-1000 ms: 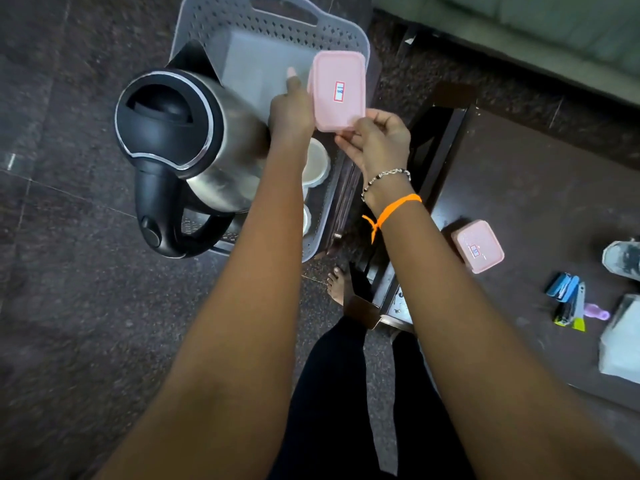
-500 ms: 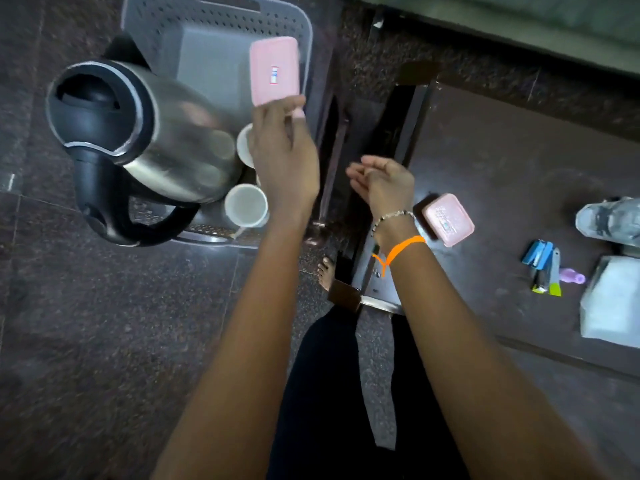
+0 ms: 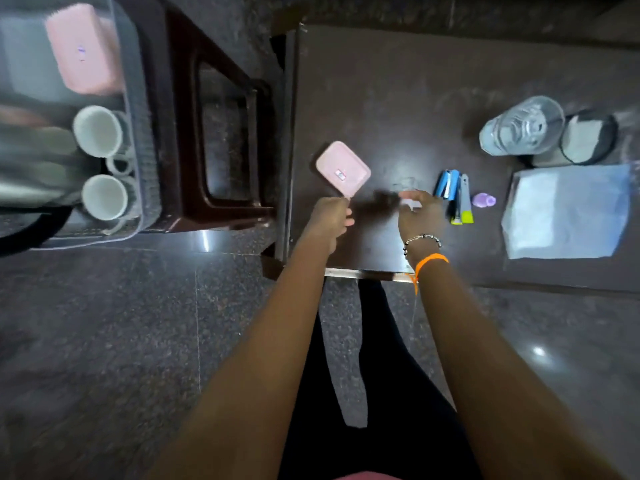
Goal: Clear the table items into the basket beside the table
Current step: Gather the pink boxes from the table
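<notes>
Looking down from the head camera, we see both bare forearms reaching over the near edge of a dark table (image 3: 398,81). Our left hand (image 3: 330,216) is closed on the near corner of a pink box (image 3: 343,168), which is tilted near the table's left edge; we cannot tell whether it is lifted clear of the surface. Our right hand (image 3: 420,211), wearing a beaded bracelet (image 3: 421,239) and an orange thread (image 3: 431,262) at the wrist, is over the tabletop with its fingers curled loosely; motion blur keeps us from telling whether it holds anything. Just right of that hand lies a blue stapler (image 3: 448,184) with a grey and yellow-green tool (image 3: 464,204) against it, and a small purple object (image 3: 485,199) beside those. Farther right lie a pale blue folded sheet (image 3: 564,213), a clear glass vessel (image 3: 523,126) and, touching it, a dark round container (image 3: 588,136). Beside the table, at the left, a grey perforated basket (image 3: 138,140) rests on a dark brown stool (image 3: 221,140). Inside the basket we see a second pink box (image 3: 83,50) toward the far end and two white cups (image 3: 98,131) side by side, near the wall closest to the table. A blurred steel kettle (image 3: 27,168) fills the basket's left part.
</notes>
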Available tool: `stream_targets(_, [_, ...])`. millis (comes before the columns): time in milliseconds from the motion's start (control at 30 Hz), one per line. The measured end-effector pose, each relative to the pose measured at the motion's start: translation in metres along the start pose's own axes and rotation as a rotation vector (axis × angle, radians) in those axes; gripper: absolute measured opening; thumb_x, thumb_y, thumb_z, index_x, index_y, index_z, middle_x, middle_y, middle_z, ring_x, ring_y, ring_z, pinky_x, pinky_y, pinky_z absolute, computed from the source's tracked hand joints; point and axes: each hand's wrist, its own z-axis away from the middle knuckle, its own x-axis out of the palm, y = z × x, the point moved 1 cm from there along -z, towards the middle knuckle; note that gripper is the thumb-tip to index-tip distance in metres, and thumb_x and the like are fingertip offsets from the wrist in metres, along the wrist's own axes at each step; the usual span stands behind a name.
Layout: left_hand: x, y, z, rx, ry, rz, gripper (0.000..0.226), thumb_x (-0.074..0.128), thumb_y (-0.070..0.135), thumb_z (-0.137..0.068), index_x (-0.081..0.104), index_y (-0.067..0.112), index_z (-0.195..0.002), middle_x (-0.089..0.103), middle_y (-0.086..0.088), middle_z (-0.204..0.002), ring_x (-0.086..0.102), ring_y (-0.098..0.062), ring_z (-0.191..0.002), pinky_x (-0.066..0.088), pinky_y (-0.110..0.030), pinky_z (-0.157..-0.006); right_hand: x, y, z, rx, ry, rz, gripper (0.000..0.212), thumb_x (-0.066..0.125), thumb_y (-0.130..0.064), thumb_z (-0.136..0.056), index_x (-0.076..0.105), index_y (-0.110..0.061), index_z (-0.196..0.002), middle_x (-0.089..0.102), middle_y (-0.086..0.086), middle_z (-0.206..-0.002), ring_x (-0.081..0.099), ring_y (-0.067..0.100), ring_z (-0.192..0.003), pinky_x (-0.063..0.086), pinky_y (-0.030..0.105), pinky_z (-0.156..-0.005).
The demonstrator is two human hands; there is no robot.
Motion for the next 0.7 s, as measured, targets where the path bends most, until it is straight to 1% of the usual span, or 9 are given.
stream_targets(67, [0.014,0.001,-0.019,-0.022,0.064,0.054,0.026,0.037,0.019,-0.098,0.046,0.016,-0.073,0.044,0.0,-0.072,0.046,-0.012,-0.061,0.03,-0.021,-0.055,-0.014,0.009,-0.016,-0.1,0.022,0.24,0.032,0.052,-0.01,-0.085,0.066,-0.015,-0.114,0.047,0.015,-0.137,0.041,0.035,-0.124,0.025,0.031,-0.105])
stream_targets(100, [0.02,0.003,-0.027,-0.024,0.101,0.085,0.026,0.038,0.019,-0.098,0.047,0.015,-0.074,0.044,0.0,-0.071,0.045,-0.013,-0.061,0.029,-0.022,-0.054,-0.02,0.013,-0.025,-0.132,0.014,0.341,0.035,0.052,-0.013,-0.086,0.062,-0.018,-0.119,0.037,0.015,-0.144,0.032,0.037,-0.13,0.022,0.033,-0.108])
stream_targets(167, [0.029,0.007,-0.039,-0.027,0.147,0.123,0.016,0.039,0.02,-0.097,0.051,0.012,-0.092,0.046,-0.001,-0.074,0.048,-0.013,-0.062,0.035,-0.025,-0.058,-0.028,0.02,-0.043,-0.163,-0.027,0.493,0.04,0.055,-0.018,-0.085,0.057,-0.022,-0.125,0.023,0.014,-0.152,0.017,0.04,-0.139,0.016,0.042,-0.115])
stream_targets(267, [0.037,0.006,-0.053,-0.033,0.214,0.084,0.029,0.037,0.014,-0.096,0.049,0.008,-0.122,0.054,-0.005,-0.093,0.052,-0.012,-0.064,0.043,-0.03,-0.068,-0.037,0.024,-0.064,-0.144,-0.103,0.656,0.038,0.058,-0.02,-0.086,0.058,-0.021,-0.124,0.017,0.014,-0.154,0.005,0.041,-0.143,0.01,0.047,-0.117])
stream_targets(367, [0.036,0.002,-0.058,-0.018,0.237,0.049,0.031,0.04,0.013,-0.096,0.05,0.004,-0.124,0.054,-0.007,-0.103,0.057,-0.016,-0.073,0.041,-0.025,-0.061,-0.037,0.021,-0.073,-0.164,-0.135,0.786,0.035,0.057,-0.018,-0.086,0.059,-0.011,-0.12,0.021,0.015,-0.151,0.009,0.04,-0.142,0.018,0.046,-0.114])
stream_targets(467, [0.034,0.0,-0.064,0.0,0.214,0.023,0.027,0.044,0.018,-0.095,0.051,0.01,-0.12,0.057,-0.005,-0.105,0.058,-0.018,-0.091,0.043,-0.031,-0.075,-0.035,0.019,-0.078,-0.174,-0.135,0.841,0.034,0.056,-0.015,-0.085,0.058,-0.008,-0.118,0.031,0.015,-0.145,0.018,0.039,-0.138,0.023,0.045,-0.11])
stream_targets(533, [0.031,0.0,-0.068,0.027,0.224,0.012,0.023,0.046,0.019,-0.094,0.054,0.014,-0.114,0.059,-0.004,-0.104,0.059,-0.017,-0.093,0.042,-0.032,-0.082,-0.033,0.018,-0.081,-0.166,-0.122,0.836,0.033,0.054,-0.013,-0.085,0.058,-0.006,-0.117,0.038,0.016,-0.139,0.025,0.037,-0.132,0.026,0.044,-0.107])
stream_targets(633, [0.026,0.0,-0.07,0.062,0.245,-0.003,0.029,0.045,0.013,-0.093,0.054,0.01,-0.12,0.06,-0.004,-0.106,0.058,-0.016,-0.091,0.043,-0.025,-0.068,-0.024,0.013,-0.08,-0.198,-0.082,0.825,0.033,0.054,-0.007,-0.084,0.058,-0.005,-0.116,0.042,0.015,-0.136,0.031,0.037,-0.128,0.03,0.042,-0.103])
stream_targets(700, [0.022,0.0,-0.068,0.097,0.245,-0.026,0.025,0.043,0.01,-0.092,0.055,0.011,-0.115,0.058,-0.002,-0.106,0.058,-0.016,-0.09,0.041,-0.021,-0.063,-0.017,0.008,-0.077,-0.228,-0.064,0.775,0.034,0.053,-0.003,-0.084,0.06,-0.006,-0.117,0.042,0.013,-0.138,0.03,0.036,-0.13,0.029,0.042,-0.105])
